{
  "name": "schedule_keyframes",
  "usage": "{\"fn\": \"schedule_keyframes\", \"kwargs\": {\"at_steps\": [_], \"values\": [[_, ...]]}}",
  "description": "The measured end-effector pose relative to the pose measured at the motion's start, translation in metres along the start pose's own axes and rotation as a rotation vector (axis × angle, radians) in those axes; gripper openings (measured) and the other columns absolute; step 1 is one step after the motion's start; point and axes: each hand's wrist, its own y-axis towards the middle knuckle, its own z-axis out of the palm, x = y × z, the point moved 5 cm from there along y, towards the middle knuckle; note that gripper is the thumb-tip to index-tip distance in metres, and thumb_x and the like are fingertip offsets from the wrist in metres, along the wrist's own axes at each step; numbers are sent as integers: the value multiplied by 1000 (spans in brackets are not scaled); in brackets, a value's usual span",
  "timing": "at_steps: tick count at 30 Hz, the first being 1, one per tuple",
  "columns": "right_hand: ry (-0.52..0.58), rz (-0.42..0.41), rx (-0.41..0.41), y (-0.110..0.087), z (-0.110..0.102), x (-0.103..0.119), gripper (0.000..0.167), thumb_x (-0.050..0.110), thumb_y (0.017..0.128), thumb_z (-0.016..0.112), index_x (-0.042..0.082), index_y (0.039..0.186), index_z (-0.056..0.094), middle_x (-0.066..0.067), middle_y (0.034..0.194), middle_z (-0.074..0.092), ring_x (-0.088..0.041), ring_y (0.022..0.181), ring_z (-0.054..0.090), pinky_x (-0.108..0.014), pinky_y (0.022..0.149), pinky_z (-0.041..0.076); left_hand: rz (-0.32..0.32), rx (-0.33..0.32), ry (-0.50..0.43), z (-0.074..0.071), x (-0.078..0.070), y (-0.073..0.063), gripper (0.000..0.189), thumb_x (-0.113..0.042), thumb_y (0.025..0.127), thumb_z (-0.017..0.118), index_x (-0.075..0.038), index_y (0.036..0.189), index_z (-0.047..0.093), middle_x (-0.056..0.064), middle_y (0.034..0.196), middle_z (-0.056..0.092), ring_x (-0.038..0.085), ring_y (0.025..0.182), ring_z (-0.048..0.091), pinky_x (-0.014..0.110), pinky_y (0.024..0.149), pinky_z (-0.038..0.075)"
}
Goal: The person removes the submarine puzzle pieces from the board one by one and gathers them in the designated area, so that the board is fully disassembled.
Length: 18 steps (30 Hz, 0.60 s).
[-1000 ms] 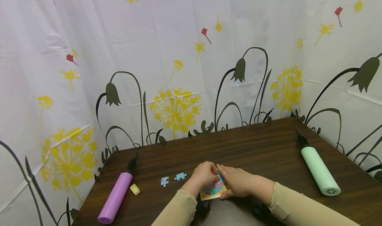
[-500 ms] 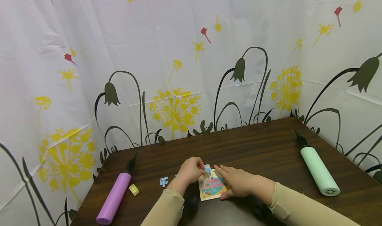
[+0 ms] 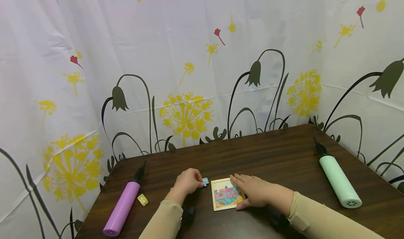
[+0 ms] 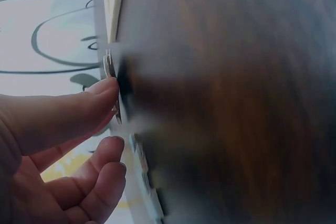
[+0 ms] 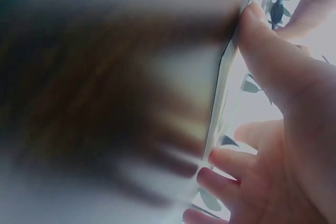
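My left hand (image 3: pixel 187 183) pinches a small blue jigsaw piece (image 3: pixel 205 182) between thumb and fingers, left of a square wooden puzzle board. In the left wrist view this piece (image 4: pixel 109 67) is seen edge-on, close over the tabletop. The puzzle board (image 3: pixel 213 197) has a pale frame around a pink and blue picture; a bare strip shows along its upper part. My right hand (image 3: pixel 252 190) rests along the board's right side, fingers extended toward the far corner and thumb at the near corner. Its fingertips touch the board's edge (image 5: pixel 223 85) in the right wrist view.
More jigsaw pieces (image 4: pixel 145 174) lie on the table below the left fingers, mostly hidden from the head view. A yellow block (image 3: pixel 142 199) sits beside a purple hand pump (image 3: pixel 122 209) at left. A green hand pump (image 3: pixel 340 181) lies at right. A flowered curtain (image 3: pixel 195 56) hangs behind.
My left hand has moved left, off the board, with the blue jigsaw piece in its fingers, uncovering the board's upper part. My right hand has stayed at the board's right side.
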Motion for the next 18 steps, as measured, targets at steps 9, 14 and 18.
{"fn": "schedule_keyframes", "kwargs": {"at_steps": [9,14,18], "values": [[20,-27,-31,-3,-4,-14,97,65,81,66,14,155,30,-13,158,30,-32,143,28,-54,109,28,32,-12,69,4,-16,-1,22,-14,76,84,-14,76,62,-5,72,55,17,65,50,45,77,41],[28,-104,-76,-12,-14,-14,92,62,82,67,15,154,35,-14,157,30,-34,142,29,-57,108,28,123,27,15,10,-41,-4,16,-15,78,82,-13,83,66,-5,71,53,15,65,49,43,75,38],[6,-146,-38,-18,-11,-8,88,62,84,64,18,154,36,-11,158,30,-33,142,30,-56,108,29,167,102,4,20,-55,-9,20,-18,77,83,-12,86,68,-6,70,53,12,64,49,41,74,38]]}}
